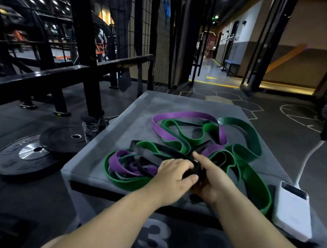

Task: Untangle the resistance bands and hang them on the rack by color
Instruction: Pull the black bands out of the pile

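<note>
Resistance bands of flat green, purple and black rubber (pixel 178 143) lay knotted on the grey padded desk (pixel 121 126). Both hands met at the near edge of the heap: the left hand (pixel 173 172) pinched a black rubber band (pixel 148 155), the right hand (pixel 210 178) closed beside it, forefinger outstretched. That strand's long axis ran away leftward from the grip, and the left hand seemed nearer its free loop.

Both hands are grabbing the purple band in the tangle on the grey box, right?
Not quite. The head view shows both the left hand and the right hand gripping the black band, not a purple one, in the tangle on the grey box.
</note>
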